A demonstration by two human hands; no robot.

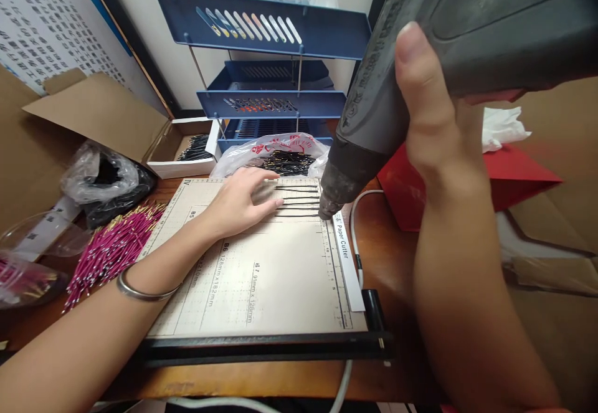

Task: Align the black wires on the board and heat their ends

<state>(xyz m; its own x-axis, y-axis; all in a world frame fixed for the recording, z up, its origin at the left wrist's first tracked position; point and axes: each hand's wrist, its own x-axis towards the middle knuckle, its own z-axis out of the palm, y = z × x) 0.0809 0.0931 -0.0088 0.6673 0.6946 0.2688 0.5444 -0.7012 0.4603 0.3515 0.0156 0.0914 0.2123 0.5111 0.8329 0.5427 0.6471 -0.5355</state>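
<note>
A: Which step is this, would you say?

B: Heating, by the look of it. The right hand [432, 114] is wrapped round a heat gun [374, 95], its nozzle [331, 204] tipped down at the right-hand ends of some thin black wires [301, 203]

A: And where do the wires lie?

B: Spaced out in a row on the printed board of the paper cutter [289, 288], towards its far right corner

A: Is the left hand [245, 201] gripping them?

B: I cannot tell — it rests over their left ends, thumb and forefinger apart, and hides whatever is beneath

A: What does the next move call for?

B: A steady wrist, I think: nozzle close to the ends without brushing them out of line, and the hot air aimed away from those left fingertips — they look rather near
</note>
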